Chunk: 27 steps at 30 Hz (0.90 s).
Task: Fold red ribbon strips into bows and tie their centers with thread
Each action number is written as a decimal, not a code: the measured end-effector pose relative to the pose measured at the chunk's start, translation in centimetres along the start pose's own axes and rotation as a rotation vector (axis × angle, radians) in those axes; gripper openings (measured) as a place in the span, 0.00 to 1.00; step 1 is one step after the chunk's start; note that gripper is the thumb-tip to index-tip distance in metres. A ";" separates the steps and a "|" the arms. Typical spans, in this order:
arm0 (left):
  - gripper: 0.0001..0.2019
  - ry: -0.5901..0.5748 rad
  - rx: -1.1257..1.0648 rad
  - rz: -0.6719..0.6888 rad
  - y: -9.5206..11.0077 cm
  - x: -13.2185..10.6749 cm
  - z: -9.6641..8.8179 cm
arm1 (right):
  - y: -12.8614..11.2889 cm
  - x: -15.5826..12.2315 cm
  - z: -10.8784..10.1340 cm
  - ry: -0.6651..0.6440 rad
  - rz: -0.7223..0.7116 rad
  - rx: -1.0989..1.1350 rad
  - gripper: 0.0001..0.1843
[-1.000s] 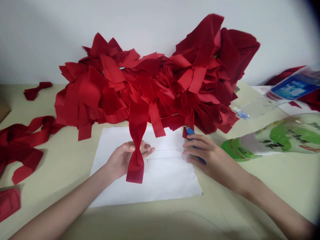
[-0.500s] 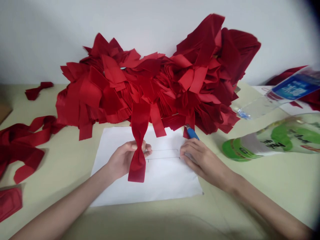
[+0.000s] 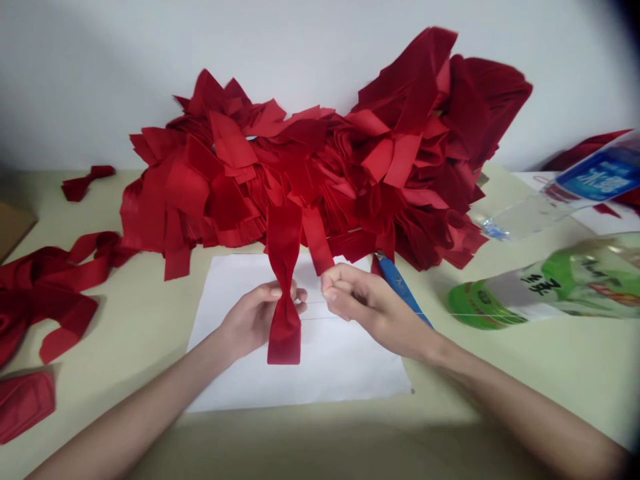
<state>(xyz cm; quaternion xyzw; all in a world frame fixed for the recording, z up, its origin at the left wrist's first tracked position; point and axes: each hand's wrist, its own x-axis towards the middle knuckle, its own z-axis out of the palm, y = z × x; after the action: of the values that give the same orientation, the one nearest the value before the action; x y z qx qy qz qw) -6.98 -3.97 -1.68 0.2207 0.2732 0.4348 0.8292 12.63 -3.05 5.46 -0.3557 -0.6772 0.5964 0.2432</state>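
My left hand (image 3: 255, 319) pinches a red velvet ribbon (image 3: 284, 333) at its gathered middle, with the two flat ends spreading above and below the fingers. To its right, my right hand (image 3: 367, 300) is closed in a pinch, thumb against curled finger. A fine pale thread (image 3: 465, 314) runs off to the right from behind that hand; where it meets the fingers is hidden. Both hands are over a white sheet of paper (image 3: 350, 373) with ruled black lines. Partly behind my right hand lies a blue-handled cutter (image 3: 400, 283).
A large heap of red ribbon pieces (image 3: 310, 173) stands against the wall. More red ribbon (image 3: 65, 300) and a small gathered bow (image 3: 87, 181) lie at left. Two plastic bottles lie at right, a green-labelled one (image 3: 543, 287) and a blue-labelled one (image 3: 597, 175).
My right hand has moved left toward the ribbon, uncovering more of the cutter. The thread now shows across the green-labelled bottle. My left hand keeps hold of the ribbon.
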 end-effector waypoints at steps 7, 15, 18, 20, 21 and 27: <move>0.05 0.030 0.039 0.018 0.1 0.0 0.2 | 0.5 1.9 1.0 -0.005 -0.111 0.177 0.05; 0.05 0.132 0.020 0.044 0.1 -0.1 1.2 | 0.9 2.1 1.9 0.201 -0.062 -0.012 0.07; 0.06 0.175 0.047 0.101 0.0 -0.2 2.2 | 1.2 2.1 2.3 0.335 -0.065 -0.175 0.11; 0.07 0.187 0.059 0.156 -0.1 -0.3 2.8 | 1.4 2.2 2.3 0.365 -0.060 -0.255 0.12; 0.08 0.194 0.067 0.182 -0.1 -0.3 3.0 | 1.5 2.2 2.3 0.372 -0.059 -0.286 0.12; 0.09 0.230 0.160 0.266 -0.5 -0.3 3.1 | 0.9 2.1 1.8 0.371 -0.046 -0.420 0.09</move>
<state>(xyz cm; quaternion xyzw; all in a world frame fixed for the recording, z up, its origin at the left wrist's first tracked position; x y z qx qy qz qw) -4.82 -4.89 0.42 0.2687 0.3683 0.5400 0.7074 10.16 -2.55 4.06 -0.4859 -0.7379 0.3618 0.2975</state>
